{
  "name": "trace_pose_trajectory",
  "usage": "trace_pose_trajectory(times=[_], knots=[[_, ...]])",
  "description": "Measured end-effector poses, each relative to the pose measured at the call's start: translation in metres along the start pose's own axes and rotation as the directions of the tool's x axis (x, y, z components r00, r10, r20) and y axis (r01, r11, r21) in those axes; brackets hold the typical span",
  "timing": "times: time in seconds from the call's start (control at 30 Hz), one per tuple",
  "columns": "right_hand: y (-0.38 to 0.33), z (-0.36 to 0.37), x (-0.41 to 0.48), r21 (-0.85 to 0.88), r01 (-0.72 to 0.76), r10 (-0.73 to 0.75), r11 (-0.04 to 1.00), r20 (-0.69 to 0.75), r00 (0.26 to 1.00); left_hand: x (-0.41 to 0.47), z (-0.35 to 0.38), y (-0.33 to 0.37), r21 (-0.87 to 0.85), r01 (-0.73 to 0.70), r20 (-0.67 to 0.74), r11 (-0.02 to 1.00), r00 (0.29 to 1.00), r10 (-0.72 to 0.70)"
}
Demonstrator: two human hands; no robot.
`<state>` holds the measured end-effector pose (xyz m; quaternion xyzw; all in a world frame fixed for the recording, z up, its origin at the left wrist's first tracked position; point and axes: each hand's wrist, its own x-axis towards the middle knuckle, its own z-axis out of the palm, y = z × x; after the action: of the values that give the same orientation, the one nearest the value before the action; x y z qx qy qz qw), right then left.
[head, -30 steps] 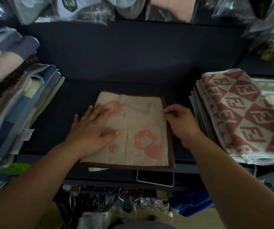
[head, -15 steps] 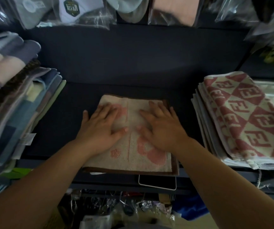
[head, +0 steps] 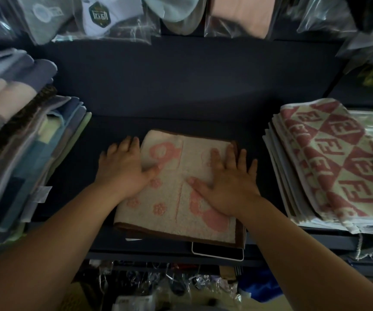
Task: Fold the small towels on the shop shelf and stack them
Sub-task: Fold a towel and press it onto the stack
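Note:
A folded cream towel (head: 172,198) with pink flower shapes and a brown border lies on the dark shelf (head: 181,97), reaching to its front edge. My left hand (head: 122,169) lies flat at the towel's left edge, thumb on the cloth and fingers spread partly onto the shelf. My right hand (head: 228,182) presses flat on the towel's right half with straight, spread fingers. Neither hand grips anything.
A tall stack of blue, grey and beige folded cloths (head: 21,149) fills the left side. A stack topped by a red-and-cream diamond-pattern towel (head: 336,158) stands at the right. A white-edged tablet (head: 217,252) sticks out under the towel. Bagged goods (head: 104,16) hang above.
My right hand left the towel's right edge, came onto the middle, then slid right. My left hand slid from the towel's left half out to its left edge.

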<state>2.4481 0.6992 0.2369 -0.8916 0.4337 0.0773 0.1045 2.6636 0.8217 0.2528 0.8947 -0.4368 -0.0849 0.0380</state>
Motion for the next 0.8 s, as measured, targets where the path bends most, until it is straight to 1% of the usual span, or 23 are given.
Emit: trace_pose_trajectory(times=[0.07,0.13,0.2,0.23,0.3,0.33,0.4,0.47,0.53,0.57,0.67,0.73,0.8], knots=[[-0.001,-0.001,-0.003,-0.044,-0.004,0.003,0.999,-0.032,0.999,-0.016,-0.003,-0.005,-0.001,0.012,-0.084,1.0,0.996,-0.012],[-0.001,-0.002,-0.005,-0.063,0.087,-0.092,0.994,-0.072,0.993,-0.03,-0.003,-0.009,-0.044,0.047,-0.102,0.998,0.994,-0.051],[-0.001,-0.002,-0.007,-0.052,0.21,-0.212,0.976,-0.041,0.976,-0.037,-0.006,-0.01,-0.126,0.065,-0.061,0.99,0.995,-0.074],[-0.001,-0.002,-0.008,-0.043,0.243,-0.243,0.969,-0.006,0.97,-0.039,-0.009,-0.009,-0.18,0.071,-0.02,0.981,0.997,-0.076],[0.0,-0.001,-0.009,-0.023,0.253,-0.253,0.967,0.029,0.967,-0.042,-0.014,-0.004,-0.27,0.075,0.057,0.96,0.996,-0.062],[0.0,-0.001,-0.009,-0.017,0.249,-0.249,0.968,0.029,0.968,-0.043,-0.015,-0.002,-0.298,0.072,0.067,0.952,0.996,-0.055],[0.0,-0.001,-0.011,-0.018,0.248,-0.247,0.969,0.036,0.968,-0.041,-0.016,-0.002,-0.354,0.076,0.044,0.932,0.997,-0.064],[-0.001,-0.003,-0.017,-0.036,0.265,-0.263,0.963,0.05,0.963,-0.04,-0.018,-0.004,-0.481,0.117,0.06,0.869,0.993,-0.1],[-0.002,-0.003,-0.023,-0.06,0.291,-0.287,0.955,0.069,0.956,-0.042,-0.02,-0.006,-0.637,0.189,0.149,0.747,0.981,-0.121],[-0.003,-0.002,-0.025,-0.066,0.295,-0.29,0.953,0.075,0.954,-0.043,-0.021,-0.007,-0.687,0.221,0.2,0.692,0.973,-0.112],[-0.007,-0.001,-0.026,-0.063,0.279,-0.273,0.958,0.079,0.959,-0.047,-0.024,-0.01,-0.774,0.273,0.301,0.571,0.952,-0.048],[-0.011,0.0,-0.024,-0.061,0.278,-0.273,0.959,0.075,0.959,-0.049,-0.025,-0.011,-0.809,0.279,0.307,0.518,0.951,-0.033],[-0.017,0.001,-0.022,-0.061,0.287,-0.282,0.956,0.073,0.957,-0.052,-0.026,-0.014,-0.838,0.257,0.27,0.482,0.962,-0.044]])
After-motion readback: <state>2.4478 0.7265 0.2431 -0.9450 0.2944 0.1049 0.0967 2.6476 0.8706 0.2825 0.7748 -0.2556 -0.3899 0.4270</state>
